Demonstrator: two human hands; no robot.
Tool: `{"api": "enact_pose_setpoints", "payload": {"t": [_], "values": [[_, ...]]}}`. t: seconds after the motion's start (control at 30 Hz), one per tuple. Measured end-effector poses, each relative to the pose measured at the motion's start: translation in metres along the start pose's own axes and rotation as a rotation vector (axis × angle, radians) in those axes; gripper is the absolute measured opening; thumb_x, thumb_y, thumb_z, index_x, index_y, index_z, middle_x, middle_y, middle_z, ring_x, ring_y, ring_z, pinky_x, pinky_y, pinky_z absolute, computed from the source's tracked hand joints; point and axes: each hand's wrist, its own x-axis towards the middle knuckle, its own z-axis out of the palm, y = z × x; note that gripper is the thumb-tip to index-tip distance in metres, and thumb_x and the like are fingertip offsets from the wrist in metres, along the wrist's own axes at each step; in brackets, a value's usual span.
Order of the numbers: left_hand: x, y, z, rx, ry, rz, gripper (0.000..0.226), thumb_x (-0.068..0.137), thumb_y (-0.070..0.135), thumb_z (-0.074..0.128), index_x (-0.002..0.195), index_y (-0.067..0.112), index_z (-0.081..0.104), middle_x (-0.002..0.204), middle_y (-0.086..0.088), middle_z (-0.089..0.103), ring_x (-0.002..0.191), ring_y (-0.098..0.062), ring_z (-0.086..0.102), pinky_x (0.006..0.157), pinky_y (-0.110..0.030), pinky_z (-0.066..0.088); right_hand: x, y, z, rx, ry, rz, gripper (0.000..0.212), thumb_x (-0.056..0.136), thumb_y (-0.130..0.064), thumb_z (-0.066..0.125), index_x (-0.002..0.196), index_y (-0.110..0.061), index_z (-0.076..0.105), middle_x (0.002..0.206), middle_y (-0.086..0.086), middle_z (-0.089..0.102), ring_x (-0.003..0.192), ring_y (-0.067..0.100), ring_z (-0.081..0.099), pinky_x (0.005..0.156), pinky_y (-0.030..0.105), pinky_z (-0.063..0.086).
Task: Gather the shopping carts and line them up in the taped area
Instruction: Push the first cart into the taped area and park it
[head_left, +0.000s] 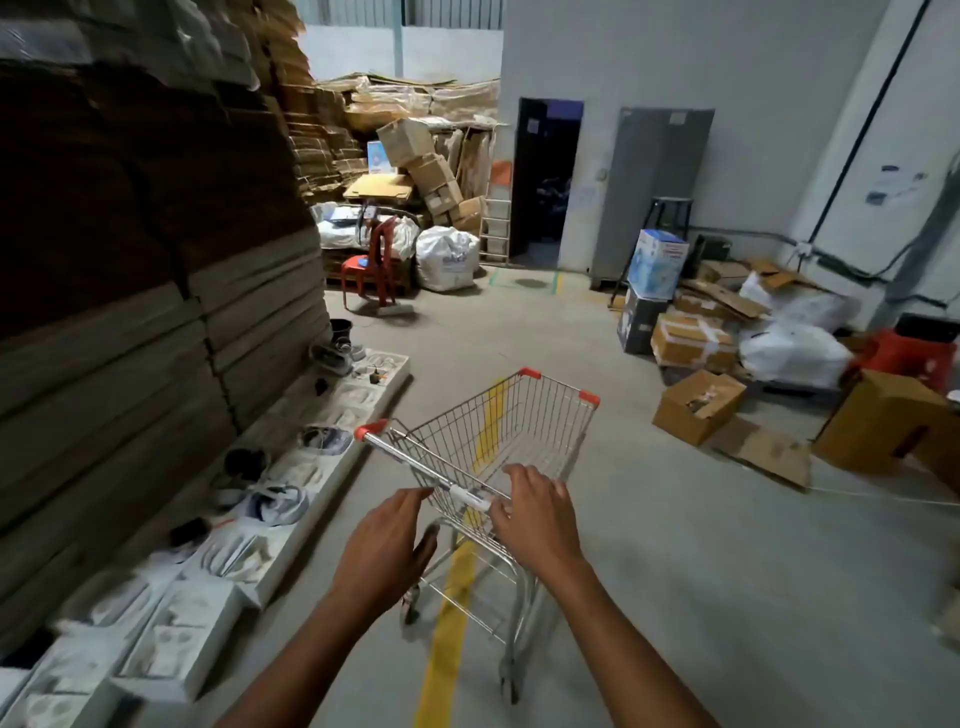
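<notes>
1 silver wire shopping cart with red corner caps (498, 441) stood ahead; right hand (530, 512) gripped its handle, left hand (387, 540) hovered open just beside.

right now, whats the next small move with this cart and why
Probably close the left hand onto the handle. Only the right hand grips it; the left is open just short of the bar. The cart sits skewed across the yellow tape, so a two-handed grip should help straighten it.
</notes>
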Motion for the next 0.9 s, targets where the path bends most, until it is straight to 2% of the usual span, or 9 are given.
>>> {"api": "enact_pose_setpoints", "payload": {"t": [0.17, 0.3, 0.43, 0.5, 0.57, 0.67, 0.73, 0.8, 0.9], "values": [[0.081, -0.074, 0.032, 0.069, -0.16, 0.055, 0.055, 0.092, 0.046, 0.059, 0.14, 0.026, 0.041, 0.137, 0.001, 0.056, 0.116, -0.018, 0.058, 0.095, -0.034, 0.05, 0.071, -0.013, 0.055, 0.032, -0.14, 0.117, 0.049, 0.101, -0.048, 0.047, 0.142, -0.021, 0.049, 0.139, 0.002, 0.059, 0.124, 0.023, 0.055, 0.107, 0.042, 0.035], [0.136, -0.118, 0.067, 0.079, -0.293, 0.066, 0.067, 0.087, 0.04, 0.068, 0.144, 0.024, 0.038, 0.142, -0.002, 0.053, 0.121, -0.02, 0.056, 0.098, -0.035, 0.05, 0.11, -0.018, 0.084, 0.031, -0.284, 0.221, 0.059, 0.101, -0.055, 0.048, 0.148, -0.019, 0.043, 0.149, 0.006, 0.05, 0.136, 0.029, 0.046, 0.111, 0.044, 0.033], [0.174, -0.147, 0.11, 0.153, -0.46, 0.133, 0.08, 0.074, 0.03, 0.08, 0.144, 0.018, 0.044, 0.144, -0.006, 0.051, 0.124, -0.023, 0.054, 0.103, -0.036, 0.047, 0.134, -0.017, 0.129, 0.043, -0.416, 0.288, 0.067, 0.092, -0.06, 0.047, 0.143, -0.017, 0.045, 0.144, 0.011, 0.054, 0.129, 0.032, 0.051, 0.107, 0.045, 0.038], [0.19, -0.165, 0.134, 0.204, -0.522, 0.16, 0.073, 0.067, 0.027, 0.084, 0.133, 0.021, 0.055, 0.137, -0.004, 0.056, 0.12, -0.022, 0.056, 0.101, -0.036, 0.048, 0.147, -0.01, 0.154, 0.039, -0.485, 0.319, 0.067, 0.087, -0.064, 0.047, 0.136, -0.018, 0.052, 0.138, 0.011, 0.058, 0.125, 0.033, 0.054, 0.102, 0.043, 0.042], [0.208, -0.183, 0.155, 0.244, -0.611, 0.208, 0.057, 0.065, 0.029, 0.082, 0.119, 0.026, 0.061, 0.121, 0.001, 0.062, 0.11, -0.019, 0.059, 0.096, -0.035, 0.049, 0.159, -0.004, 0.167, 0.037, -0.529, 0.365, 0.059, 0.084, -0.066, 0.048, 0.121, -0.022, 0.061, 0.125, 0.008, 0.066, 0.116, 0.032, 0.06, 0.091, 0.039, 0.046], [0.237, -0.2, 0.173, 0.316, -0.737, 0.321, 0.031, 0.079, 0.033, 0.07, 0.107, 0.028, 0.059, 0.104, 0.004, 0.063, 0.098, -0.017, 0.06, 0.093, -0.034, 0.045, 0.166, 0.002, 0.185, 0.06, -0.498, 0.399, 0.066, 0.08, -0.076, 0.042, 0.105, -0.019, 0.066, 0.106, 0.006, 0.071, 0.099, 0.031, 0.066, 0.078, 0.037, 0.048], [0.256, -0.212, 0.185, 0.349, -0.791, 0.359, 0.019, 0.088, 0.034, 0.059, 0.105, 0.026, 0.059, 0.099, 0.004, 0.065, 0.091, -0.016, 0.062, 0.09, -0.034, 0.046, 0.168, 0.008, 0.198, 0.045, -0.506, 0.391, 0.072, 0.082, -0.081, 0.037, 0.106, -0.02, 0.067, 0.105, 0.006, 0.071, 0.098, 0.03, 0.066, 0.08, 0.039, 0.05], [0.273, -0.226, 0.192, 0.387, -0.856, 0.382, 0.019, 0.089, 0.038, 0.055, 0.1, 0.024, 0.062, 0.092, 0.002, 0.067, 0.084, -0.017, 0.065, 0.079, -0.033, 0.05, 0.172, 0.009, 0.204, 0.032, -0.519, 0.397, 0.075, 0.081, -0.083, 0.036, 0.107, -0.02, 0.068, 0.106, 0.007, 0.072, 0.101, 0.031, 0.065, 0.084, 0.04, 0.05], [0.295, -0.24, 0.2, 0.402, -0.922, 0.453, 0.022, 0.084, 0.041, 0.054, 0.088, 0.022, 0.062, 0.077, 0.0, 0.06, 0.069, -0.021, 0.063, 0.062, -0.03, 0.046, 0.184, 0.007, 0.205, 0.016, -0.578, 0.443, 0.071, 0.078, -0.079, 0.041, 0.107, -0.02, 0.069, 0.107, 0.006, 0.072, 0.105, 0.032, 0.065, 0.087, 0.04, 0.051]]}}
